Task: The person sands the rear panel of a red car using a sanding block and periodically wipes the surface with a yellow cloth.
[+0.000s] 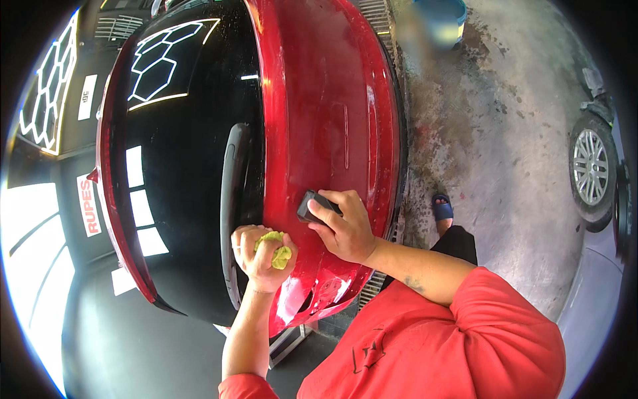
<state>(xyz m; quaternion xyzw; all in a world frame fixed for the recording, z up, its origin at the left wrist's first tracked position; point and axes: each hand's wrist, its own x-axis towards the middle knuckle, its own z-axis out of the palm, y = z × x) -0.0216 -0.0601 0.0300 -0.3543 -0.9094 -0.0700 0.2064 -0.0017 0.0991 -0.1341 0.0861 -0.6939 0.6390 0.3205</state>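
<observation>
Head view, clock positions read with the right hand as the dial's centre. The right hand (351, 229) grasps a small black block (311, 206), thumb and fingers set about its sides; the block protrudes toward 10 o'clock and lies against the glossy red rear panel (319, 106) of a car. The left hand (260, 266), at 8 o'clock, is clenched about a crumpled yellow-green cloth (282, 258), folds of which show between and beside the fingers. This hand lies over the border between the red panel and the dark rear window (183, 199); whether it touches the surface beneath cannot be told. A dark wiper (231, 193) runs along the glass just beside the left hand, its upper end pointing toward 12 o'clock. Both forearms enter from below, and a red shirt (432, 346) fills the region at 5 o'clock. On the stained concrete floor (498, 173), a blue bucket (442, 20) stands at 1 o'clock and a foot in a dark blue sandal (440, 207) at 3 o'clock.
</observation>
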